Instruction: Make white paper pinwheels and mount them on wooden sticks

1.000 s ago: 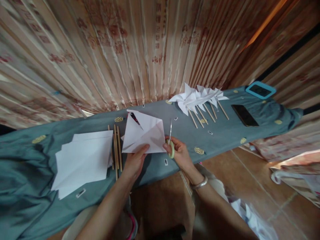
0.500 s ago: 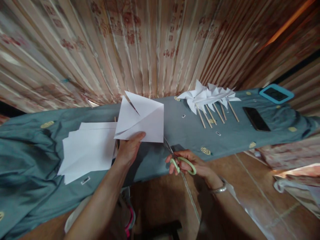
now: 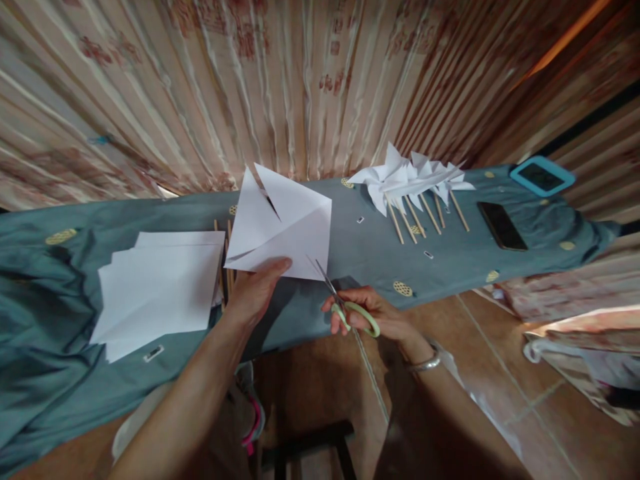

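Note:
My left hand [image 3: 260, 287] grips a square sheet of white paper [image 3: 300, 223] by its lower edge, thumb on top. Slits run inward from the sheet's upper left and lower left corners, and creases cross it. In my right hand [image 3: 363, 312] is a pair of scissors [image 3: 336, 293] with pale green handles, fingers through the loops. The blades reach over the paper's lower right corner. A stack of white paper sheets [image 3: 160, 283] lies to the left of my left hand, with several thin wooden sticks [image 3: 229, 263] beside it, partly under the held sheet.
White paper pinwheels [image 3: 395, 175] on wooden sticks lie in a row at the back right. Farther right are a black phone [image 3: 501, 225] and a blue-framed device [image 3: 543, 177]. A grey-green cloth [image 3: 310, 320] covers the table. A pleated curtain [image 3: 285, 87] hangs behind.
The scissors have moved up and left to the paper, their blades now overlapping its lower right corner. The view has shifted slightly; my left hand still holds the sheet.

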### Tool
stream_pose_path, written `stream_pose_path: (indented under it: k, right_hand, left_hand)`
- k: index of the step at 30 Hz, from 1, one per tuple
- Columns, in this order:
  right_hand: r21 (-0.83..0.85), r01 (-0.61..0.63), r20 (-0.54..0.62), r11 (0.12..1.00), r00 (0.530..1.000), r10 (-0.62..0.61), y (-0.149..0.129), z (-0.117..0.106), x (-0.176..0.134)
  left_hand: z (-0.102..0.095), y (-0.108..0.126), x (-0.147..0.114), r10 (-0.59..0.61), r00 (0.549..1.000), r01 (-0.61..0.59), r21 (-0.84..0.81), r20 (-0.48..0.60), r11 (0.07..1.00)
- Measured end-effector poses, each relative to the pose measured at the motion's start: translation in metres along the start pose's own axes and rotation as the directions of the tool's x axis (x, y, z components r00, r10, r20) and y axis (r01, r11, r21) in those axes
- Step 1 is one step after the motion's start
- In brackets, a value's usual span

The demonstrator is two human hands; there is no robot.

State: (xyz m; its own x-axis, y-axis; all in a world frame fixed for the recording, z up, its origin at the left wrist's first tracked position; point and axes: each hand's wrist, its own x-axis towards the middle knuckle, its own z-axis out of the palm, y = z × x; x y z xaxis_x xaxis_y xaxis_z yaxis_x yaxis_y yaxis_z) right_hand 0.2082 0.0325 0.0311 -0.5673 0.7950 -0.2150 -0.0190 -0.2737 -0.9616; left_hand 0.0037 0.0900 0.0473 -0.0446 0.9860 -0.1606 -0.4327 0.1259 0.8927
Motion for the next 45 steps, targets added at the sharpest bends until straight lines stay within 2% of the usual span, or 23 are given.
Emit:
stream_pose_path:
  k: [5,12,21,24,30,35,45]
  right_hand:
    - [0.024,-0.009,0.013,1.0,1.0,0.008,0.003,-0.001,0.001]
    - [0.006,0.003,0.012,1.0,1.0,-0.003,0.002,-0.001,0.001]
    - [0.011,-0.018,0.011,1.0,1.0,0.018,0.005,-0.001,0.001]
    - [-0.033,-0.031,-0.005,0.999,1.0,0.03,0.004,0.0,0.001]
    - [-0.163,-0.003,-0.115,0.987,0.993,-0.016,-0.001,0.009,0.001]
    - [-0.264,-0.008,-0.159,0.964,0.987,-0.036,-0.001,0.012,-0.002]
    - [-0.161,0.081,-0.114,0.984,0.988,-0.1,0.003,0.015,-0.007]
  left_hand:
    - [-0.001,-0.005,0.001,0.025,0.999,-0.025,-0.002,0.042,1.0]
    - [-0.002,-0.008,-0.001,0.006,1.0,-0.006,0.007,-0.003,1.0]
    - [-0.003,-0.007,0.002,0.001,1.0,-0.001,0.002,0.002,1.0]
    - [-0.004,-0.008,0.002,0.007,1.0,-0.007,0.011,-0.019,1.0]
    - [-0.007,-0.012,0.004,0.034,0.998,-0.031,0.046,-0.05,0.998]
    - [-0.004,-0.008,0.002,0.026,0.999,-0.027,-0.051,-0.018,0.998]
    - [0.005,0.0,-0.002,0.052,0.999,-0.05,-0.13,0.016,0.99]
